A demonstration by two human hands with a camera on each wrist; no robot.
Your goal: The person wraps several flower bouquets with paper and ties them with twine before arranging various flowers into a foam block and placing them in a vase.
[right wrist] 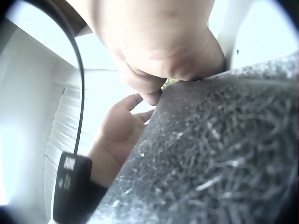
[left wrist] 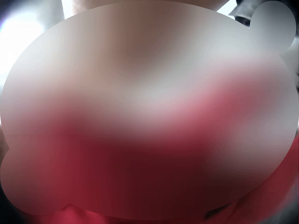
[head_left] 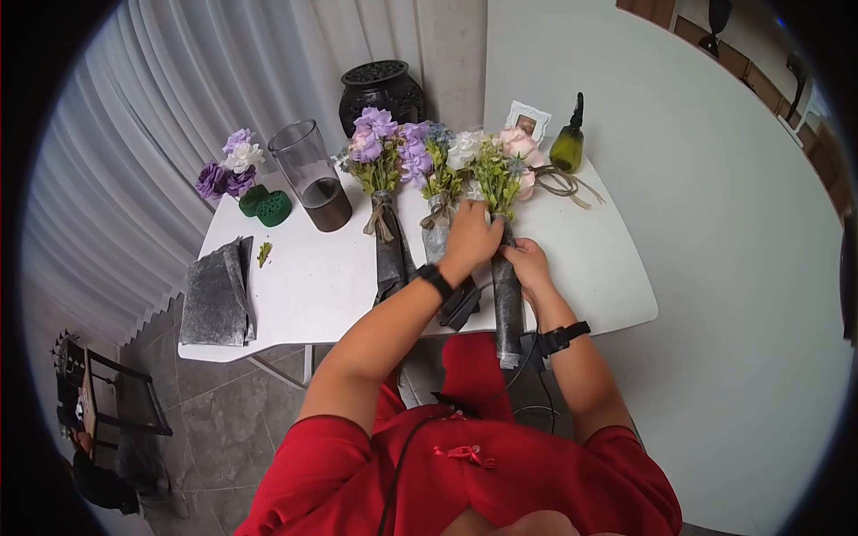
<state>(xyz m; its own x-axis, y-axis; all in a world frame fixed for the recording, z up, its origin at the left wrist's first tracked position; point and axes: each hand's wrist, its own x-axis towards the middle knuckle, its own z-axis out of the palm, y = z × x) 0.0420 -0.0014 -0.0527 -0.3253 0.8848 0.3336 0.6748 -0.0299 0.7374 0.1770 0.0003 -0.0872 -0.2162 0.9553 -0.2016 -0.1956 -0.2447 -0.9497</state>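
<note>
A bouquet of pink and white flowers with green sprigs [head_left: 497,170] is wrapped in a dark grey speckled sheet [head_left: 508,308] that hangs past the table's front edge. My left hand [head_left: 474,237] grips its neck, just below the greenery. Lower down on the other side, my right hand [head_left: 527,265] holds the wrapping. In the right wrist view the wrapping [right wrist: 210,140] fills the foreground, the right hand [right wrist: 163,46] lies along its top, and the left hand [right wrist: 119,126] comes in behind it. The left wrist view is blurred over.
Two wrapped bouquets with purple flowers [head_left: 373,136] lie to the left, tied with ribbon [head_left: 382,219]. Farther left are a tall vase [head_left: 326,204], a green foam block [head_left: 273,209] and folded grey sheets [head_left: 214,299]. A green bottle [head_left: 567,148] and ribbon [head_left: 565,186] lie right.
</note>
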